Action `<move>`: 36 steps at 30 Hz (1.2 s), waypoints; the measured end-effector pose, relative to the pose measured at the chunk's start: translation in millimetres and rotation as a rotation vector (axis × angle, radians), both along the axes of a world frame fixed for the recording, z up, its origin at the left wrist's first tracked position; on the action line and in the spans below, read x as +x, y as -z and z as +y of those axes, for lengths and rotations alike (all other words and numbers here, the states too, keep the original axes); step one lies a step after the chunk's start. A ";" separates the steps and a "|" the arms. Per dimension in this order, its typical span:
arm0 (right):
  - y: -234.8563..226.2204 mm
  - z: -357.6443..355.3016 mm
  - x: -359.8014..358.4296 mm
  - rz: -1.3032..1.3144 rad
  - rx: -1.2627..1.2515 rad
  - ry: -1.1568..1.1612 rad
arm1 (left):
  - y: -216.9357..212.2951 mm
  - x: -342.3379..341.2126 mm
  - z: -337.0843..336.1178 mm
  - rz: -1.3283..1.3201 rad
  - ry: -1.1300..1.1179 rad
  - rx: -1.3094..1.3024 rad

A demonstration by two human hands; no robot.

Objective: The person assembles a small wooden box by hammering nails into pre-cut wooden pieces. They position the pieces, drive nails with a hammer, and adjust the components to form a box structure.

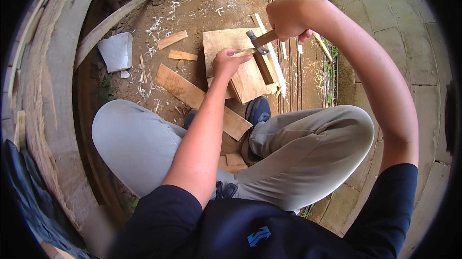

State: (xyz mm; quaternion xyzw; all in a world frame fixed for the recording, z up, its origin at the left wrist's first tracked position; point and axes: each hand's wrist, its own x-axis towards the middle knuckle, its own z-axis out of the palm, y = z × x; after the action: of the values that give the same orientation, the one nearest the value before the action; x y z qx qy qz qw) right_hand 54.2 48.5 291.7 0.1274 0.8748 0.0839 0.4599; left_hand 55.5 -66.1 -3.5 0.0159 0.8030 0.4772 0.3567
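The small wooden box (pixel 245 69) looks partly assembled: several boards are joined, and loose planks (pixel 192 96) lie just below the left hand (pixel 228 61). That hand pinches down on the box's top edge, seemingly steadying a nail too small to see. The right hand (pixel 287 18) is closed around the hammer (pixel 262 40), wrist cocked, its head just beside the left fingertips.

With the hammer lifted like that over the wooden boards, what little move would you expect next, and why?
Probably a short downward tap. The right hand holds the hammer raised just above the wooden board, its head close to the fingertips of the left hand, which pinch something too small to make out, perhaps a nail, against the wood. With fingers that near, a gentle strike seems wiser than a hard one.
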 end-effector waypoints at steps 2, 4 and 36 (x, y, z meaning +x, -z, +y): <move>3.4 4.2 -1.8 0.028 -0.018 0.021 | 2.0 -0.9 0.6 0.006 -0.002 0.014; 5.8 9.5 -1.9 0.099 -0.100 0.023 | 3.6 0.5 0.7 0.036 -0.023 0.011; 128.9 46.4 68.9 1.752 -1.452 0.602 | -12.4 54.2 11.0 0.582 0.105 -0.317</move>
State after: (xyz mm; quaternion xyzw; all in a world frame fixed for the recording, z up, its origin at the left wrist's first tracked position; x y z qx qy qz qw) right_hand 123.1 94.9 162.9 0.0512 0.6697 -0.6622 -0.3322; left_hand 109.7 -55.1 9.0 0.1375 0.9334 0.3028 0.1344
